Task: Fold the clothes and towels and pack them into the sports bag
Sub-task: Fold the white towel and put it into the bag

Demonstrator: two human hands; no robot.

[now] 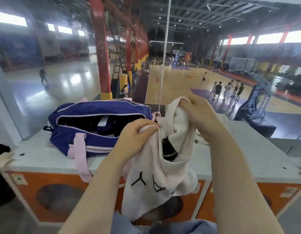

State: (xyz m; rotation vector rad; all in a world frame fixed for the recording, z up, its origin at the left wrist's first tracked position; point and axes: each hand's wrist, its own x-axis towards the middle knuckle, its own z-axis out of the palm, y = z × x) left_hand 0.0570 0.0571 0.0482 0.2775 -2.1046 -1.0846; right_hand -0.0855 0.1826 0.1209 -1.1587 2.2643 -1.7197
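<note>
Above the white ledge [45, 159], both hands hold a white garment [163, 174] with black stitched markings, raised clear of the surface. Left hand [136, 132]: fingers curled, gripping one upper edge of the cloth. Right hand [198, 112]: fingers clamped on the other upper edge, held slightly higher. To the left, the purple sports bag [95, 129] with pink straps rests on the ledge, its main zip open, dark contents visible inside. Beyond the glass lies a basketball court [176, 81].
</note>
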